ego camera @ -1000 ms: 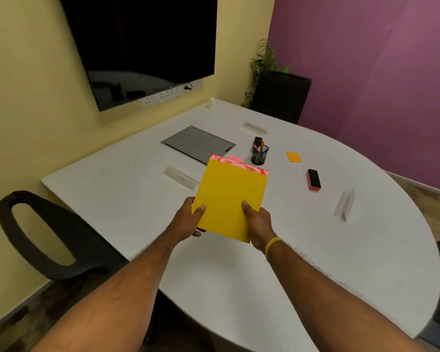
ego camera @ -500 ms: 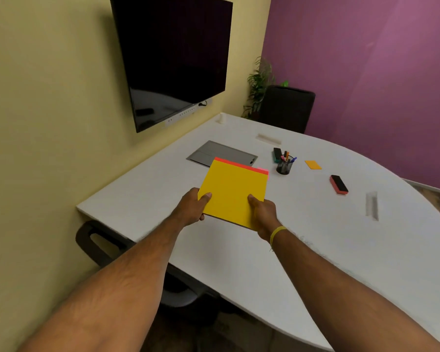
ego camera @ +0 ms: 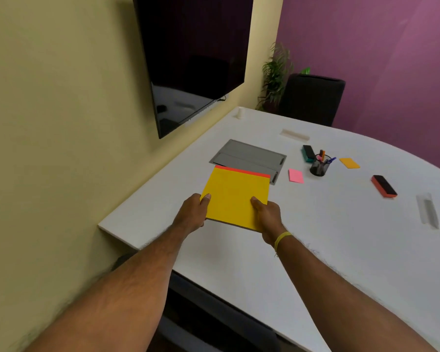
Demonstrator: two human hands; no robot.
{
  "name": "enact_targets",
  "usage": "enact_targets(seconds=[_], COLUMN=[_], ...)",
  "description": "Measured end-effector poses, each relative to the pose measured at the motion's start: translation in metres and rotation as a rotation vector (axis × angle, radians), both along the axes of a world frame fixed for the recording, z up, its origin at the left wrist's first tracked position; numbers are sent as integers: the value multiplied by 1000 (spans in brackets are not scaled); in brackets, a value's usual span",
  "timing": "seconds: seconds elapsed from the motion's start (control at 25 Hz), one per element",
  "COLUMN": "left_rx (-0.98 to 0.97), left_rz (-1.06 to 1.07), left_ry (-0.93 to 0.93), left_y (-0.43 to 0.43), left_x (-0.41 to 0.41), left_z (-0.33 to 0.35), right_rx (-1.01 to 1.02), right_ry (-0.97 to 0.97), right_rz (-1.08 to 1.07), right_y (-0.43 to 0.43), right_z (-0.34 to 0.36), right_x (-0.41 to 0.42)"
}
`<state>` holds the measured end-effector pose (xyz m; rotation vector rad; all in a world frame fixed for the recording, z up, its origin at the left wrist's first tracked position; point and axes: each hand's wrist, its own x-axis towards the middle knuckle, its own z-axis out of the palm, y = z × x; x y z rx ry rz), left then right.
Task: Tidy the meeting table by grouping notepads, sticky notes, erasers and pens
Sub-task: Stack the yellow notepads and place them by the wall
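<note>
Pinching a yellow notepad (red strip along its far edge): left hand and right hand.

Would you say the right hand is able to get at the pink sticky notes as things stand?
Probably not yet: the right hand and left hand both grip the notepad. Once freed, likely yes, since only bare table lies between it and the pink sticky notes.

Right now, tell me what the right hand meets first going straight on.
Likely the grey panel set in the table, just past the yellow notepad the right hand holds; its height is unclear.
</note>
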<state>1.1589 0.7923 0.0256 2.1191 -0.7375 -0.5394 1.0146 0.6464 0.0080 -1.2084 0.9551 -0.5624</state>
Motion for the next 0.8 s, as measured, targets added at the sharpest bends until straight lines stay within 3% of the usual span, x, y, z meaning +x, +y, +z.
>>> enact_targets(seconds=[0.44,0.8], left_rx=[10,-63], left_rz=[-68,-171], left_ry=[18,168], left_y=[10,-3], left_x=[217,353], left_z=[-49,-92], right_rx=[56,319], right_ry=[28,-54], right_rz=[-100,-94], right_y=[30,58], right_z=[-38,-66], right_x=[200,292])
